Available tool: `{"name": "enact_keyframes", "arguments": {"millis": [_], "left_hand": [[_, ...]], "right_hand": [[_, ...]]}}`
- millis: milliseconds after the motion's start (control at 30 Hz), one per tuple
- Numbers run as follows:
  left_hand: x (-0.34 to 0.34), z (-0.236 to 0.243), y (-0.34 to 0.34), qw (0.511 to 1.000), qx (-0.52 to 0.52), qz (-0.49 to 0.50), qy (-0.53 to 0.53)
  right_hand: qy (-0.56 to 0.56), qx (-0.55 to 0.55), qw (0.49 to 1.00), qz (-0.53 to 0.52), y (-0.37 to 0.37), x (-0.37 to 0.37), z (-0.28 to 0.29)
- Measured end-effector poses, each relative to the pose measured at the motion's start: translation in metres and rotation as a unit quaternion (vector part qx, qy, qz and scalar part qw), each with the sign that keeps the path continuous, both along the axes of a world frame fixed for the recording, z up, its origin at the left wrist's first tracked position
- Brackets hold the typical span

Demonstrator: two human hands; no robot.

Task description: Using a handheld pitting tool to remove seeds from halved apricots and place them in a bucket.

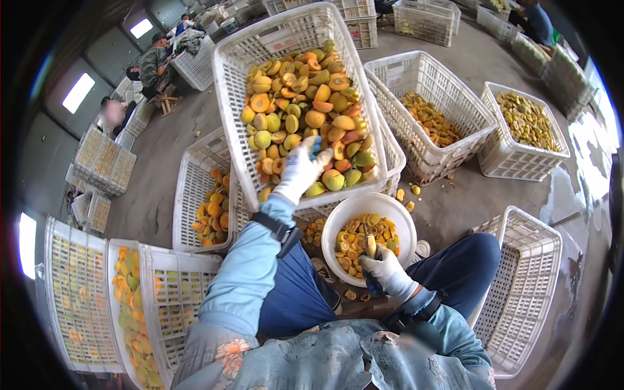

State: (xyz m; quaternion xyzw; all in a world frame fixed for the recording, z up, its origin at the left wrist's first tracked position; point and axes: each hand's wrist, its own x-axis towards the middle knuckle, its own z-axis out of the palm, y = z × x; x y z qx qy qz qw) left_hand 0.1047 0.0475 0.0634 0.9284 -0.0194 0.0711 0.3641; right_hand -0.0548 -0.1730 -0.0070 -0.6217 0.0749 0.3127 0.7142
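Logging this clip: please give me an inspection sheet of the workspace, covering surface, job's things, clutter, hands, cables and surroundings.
Surface: grey floor; bright patches at right, wet or sunlit, cannot tell.
Job's things: large white crate of whole and halved fruit; white basin with cut pieces.
Clutter: loose fruit bits on the floor beside the basin.
Left hand: gloved, fingers at the fruit; grip unclear.
Right hand: gloved, holding a slim tan item over the basin; kind unclear.
Cables: nothing seen.
Surroundings: stacked crates, bright windows, other people at upper left and upper right.
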Motion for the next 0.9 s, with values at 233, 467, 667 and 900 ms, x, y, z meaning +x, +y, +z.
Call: {"name": "enact_keyframes", "arguments": {"millis": [233, 467, 667, 900], "left_hand": [[0.042, -0.081, -0.003, 0.969, -0.236, 0.065, -0.042], [-0.068, -0.007, -0.015, 0.806, -0.581, 0.011, 0.117], [-0.112, -0.042, -0.024, 0.693, -0.689, 0.035, 0.212], [-0.13, -0.053, -0.034, 0.788, -0.561, 0.055, 0.246]], "right_hand": [[-0.009, 0.013, 1.0, -0.009, -0.002, -0.004, -0.005], [0.003, 0.014, 1.0, 0.024, 0.003, -0.007, 0.014], [-0.294, -0.105, 0.95, -0.018, 0.017, -0.02, -0.006], [-0.322, -0.296, 0.893, 0.11, 0.018, -0.017, 0.026]]}}
